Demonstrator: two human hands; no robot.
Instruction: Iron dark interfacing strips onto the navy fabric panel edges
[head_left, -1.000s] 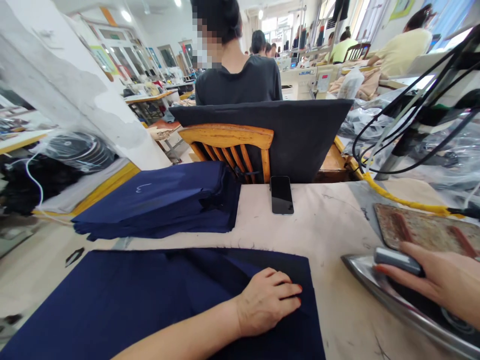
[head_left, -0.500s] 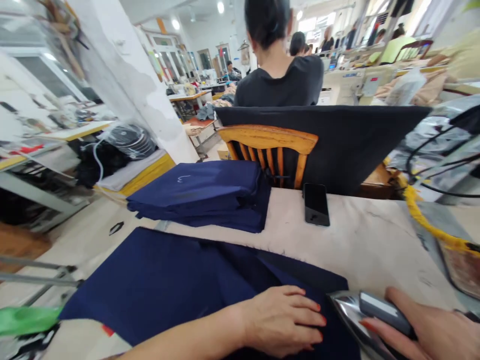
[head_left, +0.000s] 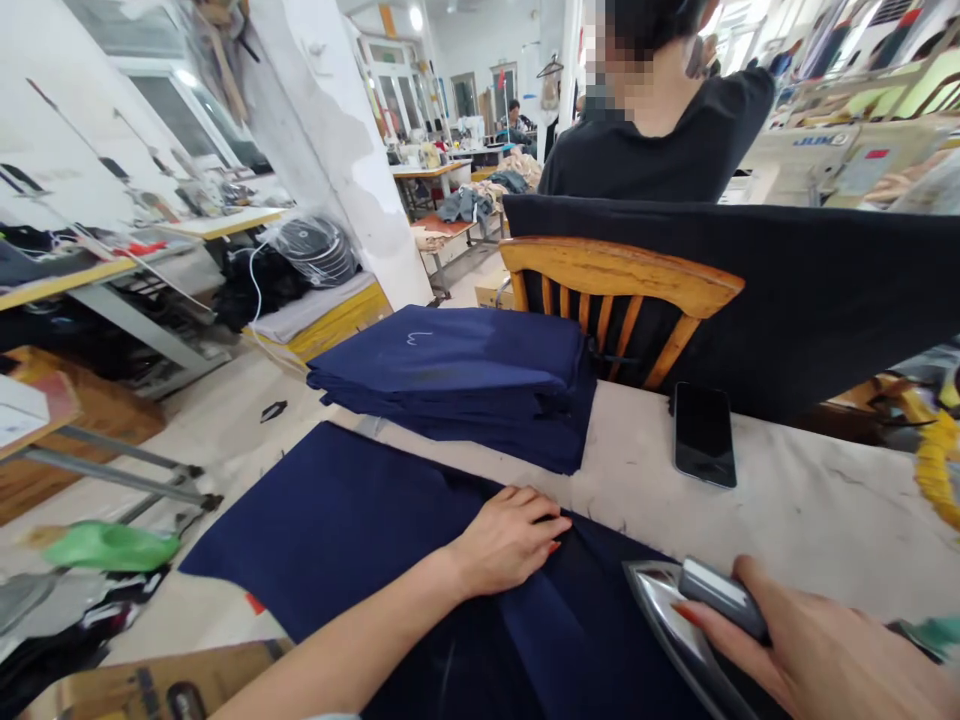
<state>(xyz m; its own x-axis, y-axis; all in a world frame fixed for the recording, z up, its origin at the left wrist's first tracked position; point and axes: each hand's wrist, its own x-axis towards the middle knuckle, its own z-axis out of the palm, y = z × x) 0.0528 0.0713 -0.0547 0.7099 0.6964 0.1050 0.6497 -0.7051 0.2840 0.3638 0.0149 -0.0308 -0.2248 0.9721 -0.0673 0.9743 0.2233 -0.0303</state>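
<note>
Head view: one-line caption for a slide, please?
Left hand flat on navy cloth, right hand gripping an iron on it.

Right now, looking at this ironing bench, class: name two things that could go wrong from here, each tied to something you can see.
1. The left hand presses flat on the navy fabric, close ahead of the iron gripped by the right hand; the fingers could get burned.
2. The phone lies loose on the table beside the pressing area; a sweep of cloth or iron might knock it.
</note>
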